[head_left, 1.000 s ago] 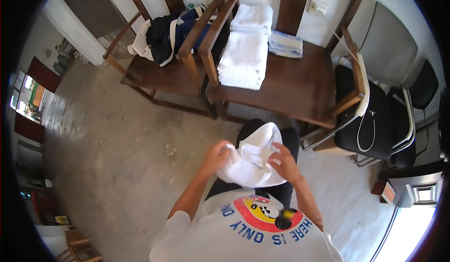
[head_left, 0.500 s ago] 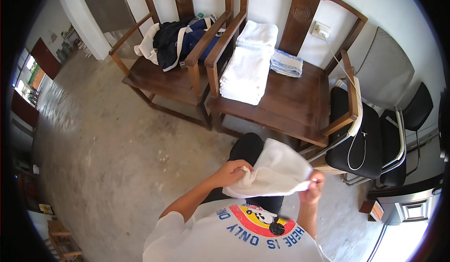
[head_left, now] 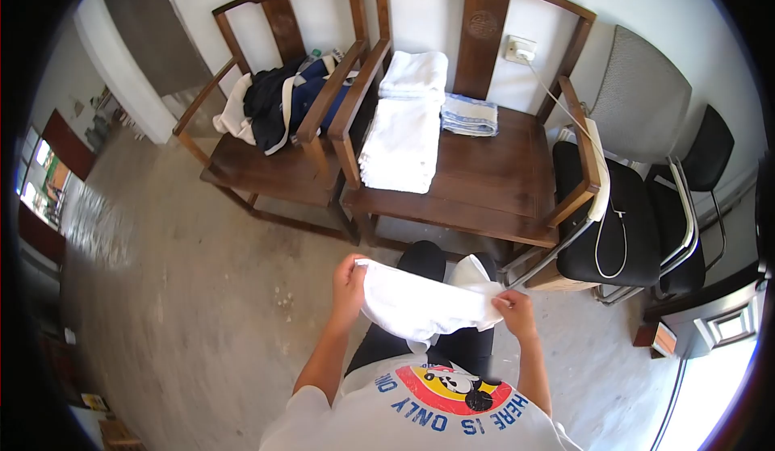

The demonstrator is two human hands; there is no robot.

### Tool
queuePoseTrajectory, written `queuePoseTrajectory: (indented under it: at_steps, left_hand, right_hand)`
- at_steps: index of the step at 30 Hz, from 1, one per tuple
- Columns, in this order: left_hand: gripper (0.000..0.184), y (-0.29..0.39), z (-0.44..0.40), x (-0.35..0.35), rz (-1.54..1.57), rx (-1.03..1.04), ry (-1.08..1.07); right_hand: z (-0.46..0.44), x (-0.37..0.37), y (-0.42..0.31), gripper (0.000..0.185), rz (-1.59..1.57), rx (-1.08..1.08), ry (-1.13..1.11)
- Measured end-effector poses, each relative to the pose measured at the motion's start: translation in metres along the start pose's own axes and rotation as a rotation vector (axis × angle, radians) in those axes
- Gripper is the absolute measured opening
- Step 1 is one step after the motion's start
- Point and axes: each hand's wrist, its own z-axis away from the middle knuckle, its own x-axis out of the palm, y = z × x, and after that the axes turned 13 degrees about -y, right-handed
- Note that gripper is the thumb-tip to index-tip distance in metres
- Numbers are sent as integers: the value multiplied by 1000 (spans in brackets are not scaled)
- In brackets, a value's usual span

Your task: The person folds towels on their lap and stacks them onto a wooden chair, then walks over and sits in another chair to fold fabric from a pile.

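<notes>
A white cloth [head_left: 420, 302] is stretched between my two hands above my lap. My left hand [head_left: 349, 290] is closed on its upper left corner, and my right hand [head_left: 517, 312] pinches it at the right edge. Part of the cloth rises in a fold near my right knee, and its lower edge hangs loose. Ahead, a stack of folded white cloths [head_left: 401, 144] lies on the seat of a wooden chair [head_left: 492, 181]. Beside that stack is a folded blue-and-white cloth [head_left: 470, 115].
A second wooden chair [head_left: 266, 173] at the left holds a heap of dark and white fabric [head_left: 270, 104]. Black-seated metal chairs [head_left: 609, 233] stand at the right. A cable runs from a wall socket [head_left: 521, 49] over the chair's armrest.
My left hand has moved left and up, and the cloth, earlier bunched in it, is now drawn out between both hands. My right hand has shifted slightly left. The camera view has also shifted.
</notes>
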Motion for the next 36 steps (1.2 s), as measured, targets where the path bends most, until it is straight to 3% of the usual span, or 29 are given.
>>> queuePoseTrajectory:
  at_steps: [7, 12, 18, 26, 36]
  left_hand:
    - [12, -22, 4, 35, -208, -22, -170]
    - [13, -36, -2, 65, -267, -24, -291]
    - [15, -47, -20, 69, -313, -16, -297]
    - [13, -80, -35, 77, -340, -70, -249]
    - [14, -75, -42, 88, -378, -111, -257]
  right_hand:
    - [-68, -3, -21, 12, 162, -380, 205]
    - [-156, 4, -8, 11, 190, -485, 210]
    - [-206, 20, 3, 12, 194, -452, 203]
    - [-211, 28, 0, 15, 214, -388, 312]
    - [-213, 30, 0, 17, 209, -392, 341]
